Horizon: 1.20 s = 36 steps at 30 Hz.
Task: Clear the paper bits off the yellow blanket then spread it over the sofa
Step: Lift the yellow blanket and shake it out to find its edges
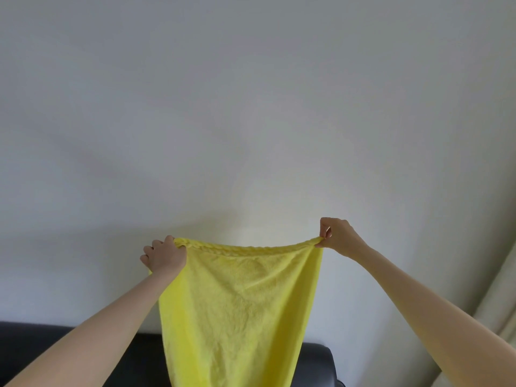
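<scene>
Fingers [325, 233] of both hands pinch the yellow blanket [240, 303] — dark sofa [315, 358] behind.

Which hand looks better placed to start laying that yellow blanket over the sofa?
Probably left. The left hand grips the blanket corner lower, above the sofa's long stretch; the right hand sits higher, past its visible end.

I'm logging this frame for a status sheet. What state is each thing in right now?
yellow blanket: held up by its top edge, hanging down in front of the sofa; no paper bits visible on the side that shows.
left hand: closed on the blanket's top left corner.
right hand: pinching the top right corner.
sofa: dark, not yet covered.
curtain: hanging at the right edge.
</scene>
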Motion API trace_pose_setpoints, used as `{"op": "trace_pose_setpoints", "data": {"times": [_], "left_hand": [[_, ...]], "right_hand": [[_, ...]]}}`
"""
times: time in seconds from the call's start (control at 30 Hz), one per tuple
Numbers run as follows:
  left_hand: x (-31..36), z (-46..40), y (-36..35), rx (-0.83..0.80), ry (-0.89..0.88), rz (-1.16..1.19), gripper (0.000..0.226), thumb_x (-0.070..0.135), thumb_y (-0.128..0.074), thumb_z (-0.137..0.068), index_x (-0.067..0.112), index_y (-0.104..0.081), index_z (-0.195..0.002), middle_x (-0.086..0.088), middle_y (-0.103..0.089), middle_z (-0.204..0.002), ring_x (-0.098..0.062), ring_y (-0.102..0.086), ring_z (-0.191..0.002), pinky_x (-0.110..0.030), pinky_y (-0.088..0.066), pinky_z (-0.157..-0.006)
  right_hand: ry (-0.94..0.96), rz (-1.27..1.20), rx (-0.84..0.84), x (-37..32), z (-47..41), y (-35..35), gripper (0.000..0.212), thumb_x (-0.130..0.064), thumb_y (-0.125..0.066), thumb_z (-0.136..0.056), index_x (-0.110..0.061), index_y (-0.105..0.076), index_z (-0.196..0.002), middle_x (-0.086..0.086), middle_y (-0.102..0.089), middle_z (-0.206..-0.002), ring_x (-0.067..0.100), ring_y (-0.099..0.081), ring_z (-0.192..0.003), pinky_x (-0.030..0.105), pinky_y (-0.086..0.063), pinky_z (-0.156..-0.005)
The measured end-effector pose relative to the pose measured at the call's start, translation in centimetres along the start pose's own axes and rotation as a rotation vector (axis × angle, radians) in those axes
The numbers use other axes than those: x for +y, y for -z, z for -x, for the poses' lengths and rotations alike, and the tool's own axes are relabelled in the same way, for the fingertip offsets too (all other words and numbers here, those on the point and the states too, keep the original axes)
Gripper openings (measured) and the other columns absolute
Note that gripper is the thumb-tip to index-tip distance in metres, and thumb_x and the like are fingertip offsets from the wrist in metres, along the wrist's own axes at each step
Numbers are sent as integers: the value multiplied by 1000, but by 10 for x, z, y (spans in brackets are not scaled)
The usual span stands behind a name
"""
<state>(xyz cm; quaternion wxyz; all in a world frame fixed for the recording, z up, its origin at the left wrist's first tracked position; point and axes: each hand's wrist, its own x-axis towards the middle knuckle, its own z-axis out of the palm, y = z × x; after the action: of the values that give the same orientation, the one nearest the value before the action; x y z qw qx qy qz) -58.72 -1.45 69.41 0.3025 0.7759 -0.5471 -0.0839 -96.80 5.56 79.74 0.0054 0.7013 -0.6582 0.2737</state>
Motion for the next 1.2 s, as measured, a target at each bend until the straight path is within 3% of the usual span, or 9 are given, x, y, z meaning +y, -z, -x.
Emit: {"op": "trace_pose_setpoints", "data": {"times": [0.17, 0.27, 0.37, 0.5, 0.63, 0.73, 0.83, 1.0, 1.2], "left_hand": [[-4, 0, -1, -11, 22, 16, 40, 33, -44, -95, 18, -48, -132, -14, -48, -130, -35, -39, -121, -38, -29, -98], [-8, -4, -2, -11, 35, 93, 34, 29, -44, -94, 22, -52, -126, -12, -52, -125, -35, -41, -119, -39, -30, -97], [-9, -3, 0, -21, -25, 68, 33, 34, -43, -97, 22, -51, -127, -9, -55, -126, -34, -47, -119, -38, -35, -96], [-16, -10, -10, -354, 25, -112, 46, 33, -43, -89, 21, -47, -133, -7, -51, -137, -30, -47, -126, -38, -35, -103], [-8, -1, -22, -626, -110, -382, 81, 42, -65, -66, 15, -42, -139, -13, -42, -144, -32, -46, -127, -40, -41, -105], [33, 39, -6, -678, -423, -51, 68, 31, -64, -81, 18, -36, -142, -8, -37, -146, -23, -40, -133, -35, -38, -106], [66, 64, 2, -777, -551, 288, 49, 30, -59, -83, 24, -47, -130, 4, -53, -129, -15, -50, -122, -31, -41, -100], [77, 73, -3, -610, -576, 413, 30, 43, -58, -87, 23, -55, -108, 8, -63, -107, -12, -60, -99, -26, -47, -81], [79, 83, -18, -475, -672, 498, 17, 30, -45, -94, 15, -52, -100, 0, -62, -95, -16, -58, -83, -31, -47, -74]], "right_hand": [[11, 103, -118, -2, 0, -2, 31, -4, -57, -77, -29, -41, -68, -3, -56, -83, 23, -50, -68, 26, -40, -56], [-101, 91, 3, -1, 0, -7, 22, 1, -49, -75, -19, -44, -81, 5, -53, -79, 21, -43, -61, 28, -36, -52], [-240, -328, 225, -9, -2, -11, 24, 4, -51, -78, -14, -47, -94, 8, -57, -79, 22, -49, -65, 29, -42, -54], [-207, -896, 44, -37, 2, -12, 38, 8, -59, -83, -10, -48, -114, 16, -61, -89, 25, -60, -81, 38, -52, -85], [-50, -721, -108, -74, 6, -25, 40, 7, -63, -80, -12, -50, -113, 12, -63, -79, 23, -60, -73, 37, -55, -77], [4, -535, -144, -93, 6, -45, 38, 5, -64, -75, -13, -51, -107, 8, -66, -75, 20, -60, -68, 38, -56, -72], [41, -428, -121, -103, 9, -60, 35, 0, -66, -75, -15, -50, -101, 4, -69, -75, 18, -62, -66, 35, -55, -68], [23, -415, -92, -102, 13, -62, 33, -2, -66, -73, -14, -48, -99, 7, -71, -77, 17, -60, -63, 32, -49, -60], [19, -437, -74, -92, 19, -56, 32, -4, -71, -74, -13, -49, -97, 7, -72, -78, 17, -62, -65, 36, -51, -63]]}}
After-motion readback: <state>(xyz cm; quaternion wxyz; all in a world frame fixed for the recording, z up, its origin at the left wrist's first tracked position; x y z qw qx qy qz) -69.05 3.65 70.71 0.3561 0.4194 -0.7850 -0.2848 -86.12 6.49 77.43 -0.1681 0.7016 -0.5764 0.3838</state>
